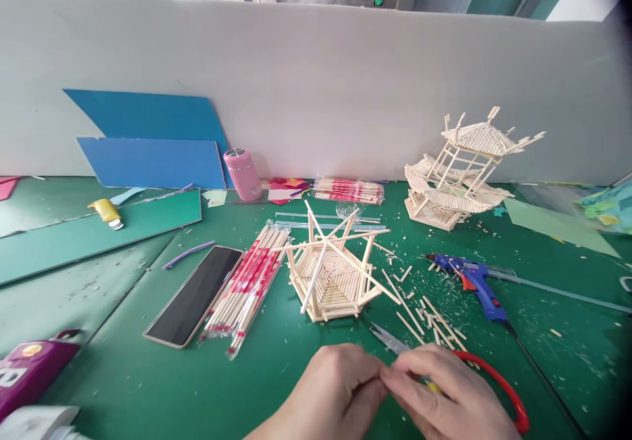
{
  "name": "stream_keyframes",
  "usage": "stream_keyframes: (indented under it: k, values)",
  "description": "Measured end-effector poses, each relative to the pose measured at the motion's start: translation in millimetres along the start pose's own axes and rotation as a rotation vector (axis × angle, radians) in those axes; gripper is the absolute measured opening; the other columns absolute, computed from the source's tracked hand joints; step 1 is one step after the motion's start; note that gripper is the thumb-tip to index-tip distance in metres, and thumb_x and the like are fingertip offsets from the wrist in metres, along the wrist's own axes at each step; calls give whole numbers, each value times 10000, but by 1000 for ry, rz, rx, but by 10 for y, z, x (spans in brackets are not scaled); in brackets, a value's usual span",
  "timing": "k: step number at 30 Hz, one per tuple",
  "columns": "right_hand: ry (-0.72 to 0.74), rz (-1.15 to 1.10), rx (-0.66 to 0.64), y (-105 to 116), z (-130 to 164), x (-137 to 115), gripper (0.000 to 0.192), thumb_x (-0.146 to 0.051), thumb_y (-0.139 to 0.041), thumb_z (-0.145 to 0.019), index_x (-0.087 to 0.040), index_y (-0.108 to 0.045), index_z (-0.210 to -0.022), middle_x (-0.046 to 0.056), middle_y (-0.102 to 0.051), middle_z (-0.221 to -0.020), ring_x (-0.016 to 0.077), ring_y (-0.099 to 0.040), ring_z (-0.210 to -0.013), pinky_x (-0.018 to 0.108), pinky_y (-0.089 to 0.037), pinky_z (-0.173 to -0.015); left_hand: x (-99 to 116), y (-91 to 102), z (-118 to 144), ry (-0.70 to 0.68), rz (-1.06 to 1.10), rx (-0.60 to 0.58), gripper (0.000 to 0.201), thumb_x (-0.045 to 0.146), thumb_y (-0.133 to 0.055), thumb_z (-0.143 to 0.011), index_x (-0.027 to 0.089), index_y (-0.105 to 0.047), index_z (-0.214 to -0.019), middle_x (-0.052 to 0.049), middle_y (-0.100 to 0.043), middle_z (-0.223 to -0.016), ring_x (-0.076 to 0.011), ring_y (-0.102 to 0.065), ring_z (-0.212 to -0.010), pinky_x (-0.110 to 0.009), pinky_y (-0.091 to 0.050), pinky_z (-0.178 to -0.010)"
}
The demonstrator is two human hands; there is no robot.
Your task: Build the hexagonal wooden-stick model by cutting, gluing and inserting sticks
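My left hand (340,387) and my right hand (444,387) meet fingertip to fingertip near the front of the table. Both are closed in a pinch, and whatever lies between the fingers is hidden. Scissors (392,342) with red handles show behind and beneath my right hand, which covers their middle; I cannot tell whether it touches them. Just beyond the hands stands an open, many-sided frame of thin wooden sticks (336,288), with long sticks crossing over its top. Cut stick pieces (444,328) lie scattered to its right.
Right: a blue glue gun (474,278) with its cord, and a stick-built pavilion (459,176) at the back. Left: a phone (195,298), bagged sticks (251,278), a yellow cutter (106,213) and a purple object (34,371). A pink bottle (243,175) stands by the white partition (316,91).
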State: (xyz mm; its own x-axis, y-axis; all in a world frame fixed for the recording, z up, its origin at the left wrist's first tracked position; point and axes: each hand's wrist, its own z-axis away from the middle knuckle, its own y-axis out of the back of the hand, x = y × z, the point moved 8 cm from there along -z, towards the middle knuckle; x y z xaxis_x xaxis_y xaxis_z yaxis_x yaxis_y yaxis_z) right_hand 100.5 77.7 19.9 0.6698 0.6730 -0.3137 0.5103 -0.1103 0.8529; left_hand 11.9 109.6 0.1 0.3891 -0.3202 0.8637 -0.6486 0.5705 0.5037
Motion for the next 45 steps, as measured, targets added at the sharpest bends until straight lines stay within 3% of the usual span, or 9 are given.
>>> stream_keyframes:
  k: [4, 8, 13, 17, 21, 25, 30, 35, 45]
  values:
    - [38, 41, 23, 4, -130, 42, 207, -127, -542, -796, -217, -653, -946, 24, -644, -727, 125, -587, -640, 229, -487, -550, -178, 184, 130, 178, 130, 114, 208, 243, -498, -802, 165, -690, -790, -25, -602, -621, -132, -500, -545, -207, -362, -494]
    - [103, 88, 74, 79, -266, -6, 206, -104, -568, -771, -194, -645, -939, 37, -654, -787, 146, -587, -698, 287, -457, -611, -367, 301, 244, 353, 237, 239, 275, 332, -502, -793, 138, -674, -702, 3, -488, -540, -104, -382, -494, -208, -300, -447]
    - [153, 81, 180, 231, -517, -138, 155, -135, -583, -777, -221, -656, -883, -9, -653, -710, 130, -572, -668, 285, -413, -627, -395, 339, 264, 355, 490, 333, 275, 393, -580, -735, 135, -660, -683, 11, -474, -535, -90, -358, -499, -199, -292, -452]
    - [48, 105, 258, 306, -668, -55, 163, -99, -556, -778, -191, -666, -856, 40, -616, -732, 163, -525, -702, 305, -408, -614, -571, 408, 336, 423, 654, 482, 280, 382, -692, -643, 149, -654, -794, 2, -549, -610, -99, -433, -564, -191, -360, -509]
    - [-59, 109, 292, 237, -735, 87, 223, -71, -554, -766, -231, -669, -871, 34, -545, -756, 160, -484, -720, 305, -410, -629, -713, 590, 410, 384, 541, 686, 248, 361, -684, -666, 151, -629, -786, -10, -569, -689, -122, -494, -638, -212, -406, -560]
    - [-106, 117, 293, 138, -766, 158, 286, -25, -560, -732, -234, -664, -898, 36, -523, -787, 176, -483, -765, 326, -413, -668, -701, 773, 415, 290, 371, 821, 261, 327, -663, -697, 178, -617, -906, -27, -572, -799, -137, -503, -668, -236, -426, -565]
    - [-96, 134, 292, 74, -764, 193, 273, -51, -565, -745, -241, -658, -918, 39, -529, -823, 181, -489, -783, 330, -421, -673, -664, 828, 274, 220, 405, 767, 272, 312, -684, -674, 180, -650, -909, -72, -577, -987, -185, -536, -803, -269, -461, -641]
    - [-93, 109, 285, 30, -763, 211, 286, -62, -548, -764, -259, -651, -945, 36, -523, -832, 176, -482, -779, 332, -426, -664, -680, 793, 170, 270, 460, 675, 236, 310, -663, -701, 160, -643, -881, -47, -609, -841, -162, -529, -728, -264, -436, -624]
    - [-139, 35, 302, 16, -768, 237, 198, -148, -541, -801, -245, -676, -910, 44, -524, -814, 177, -493, -782, 335, -438, -670, -707, 773, 102, 252, 650, 634, 146, 267, -688, -685, 152, -667, -772, -4, -625, -686, -121, -521, -642, -216, -407, -583]
